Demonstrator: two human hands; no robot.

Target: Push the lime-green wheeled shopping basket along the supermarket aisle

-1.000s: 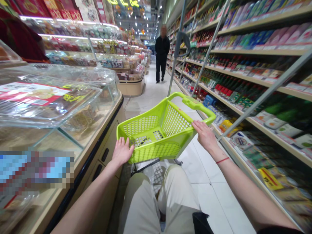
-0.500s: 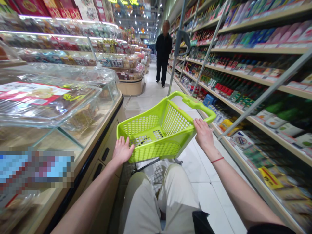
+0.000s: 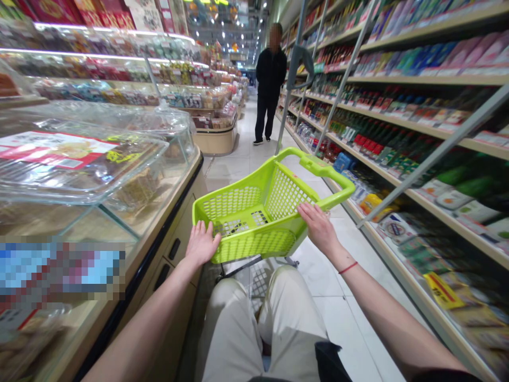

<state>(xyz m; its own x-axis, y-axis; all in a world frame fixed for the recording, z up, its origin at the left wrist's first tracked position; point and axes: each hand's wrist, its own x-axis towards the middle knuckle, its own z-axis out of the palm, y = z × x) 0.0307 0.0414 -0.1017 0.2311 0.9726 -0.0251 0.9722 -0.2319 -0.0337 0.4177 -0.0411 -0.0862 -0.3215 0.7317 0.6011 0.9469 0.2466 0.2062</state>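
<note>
A lime-green plastic shopping basket (image 3: 254, 223) with mesh walls sits low in front of the person, its far end angled up the aisle and a dark metal frame (image 3: 238, 270) showing beneath it. The two hands are well apart, and both are on the basket. The left hand (image 3: 202, 244) lies open against the near rim, fingers spread, while the right hand (image 3: 318, 229) lies across the right rim, though whether its fingers close around the rim cannot be told. A red string bracelet (image 3: 348, 268) circles the right wrist, and beige trousers (image 3: 262, 329) fill the bottom of the view below the basket. The floor (image 3: 338, 281) is glossy pale tile. To the left runs a glass display counter (image 3: 175, 212) with a tan front and black edging, holding trays of food under clear plastic lids (image 3: 79, 164); a pixelated patch (image 3: 59, 270) hides part of the foreground there. To the right, long shelves (image 3: 417, 196) packed with boxes and bottles carry a yellow price tag (image 3: 443, 290). Farther down the brightly lit aisle stands another person in black clothes (image 3: 271, 79).
</note>
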